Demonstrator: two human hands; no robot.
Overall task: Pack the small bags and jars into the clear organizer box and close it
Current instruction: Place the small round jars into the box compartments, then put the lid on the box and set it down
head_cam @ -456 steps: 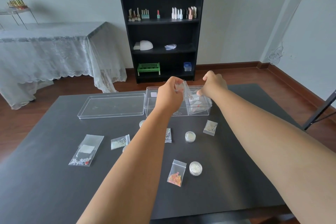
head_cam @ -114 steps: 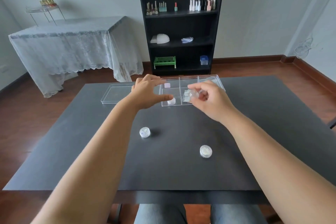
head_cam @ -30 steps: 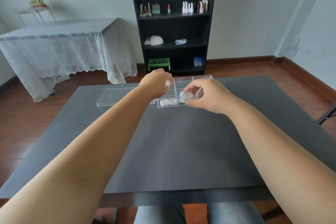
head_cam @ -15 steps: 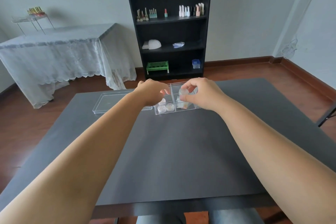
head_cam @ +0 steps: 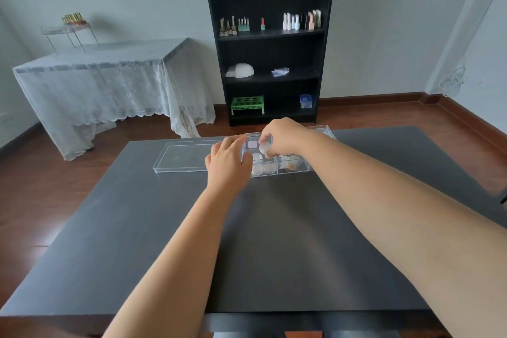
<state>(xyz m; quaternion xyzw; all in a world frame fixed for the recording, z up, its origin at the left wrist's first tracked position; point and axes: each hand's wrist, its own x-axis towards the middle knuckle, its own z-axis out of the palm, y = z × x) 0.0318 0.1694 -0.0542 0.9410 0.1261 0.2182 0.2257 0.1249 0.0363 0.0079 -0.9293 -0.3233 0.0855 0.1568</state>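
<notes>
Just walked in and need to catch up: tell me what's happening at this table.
A person is packing small jars into a clear organizer box on a dark table. The right hand holds a small round jar over the box's left compartment, where three jars already sit. The left hand rests against the box's left end. Small bags lie in the next compartment. The clear lid lies flat to the left, so the box is not yet closed.

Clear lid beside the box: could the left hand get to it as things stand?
Probably yes. The left hand rests at the organizer box's left end, right beside the clear lid, with nothing lying between them.
</notes>
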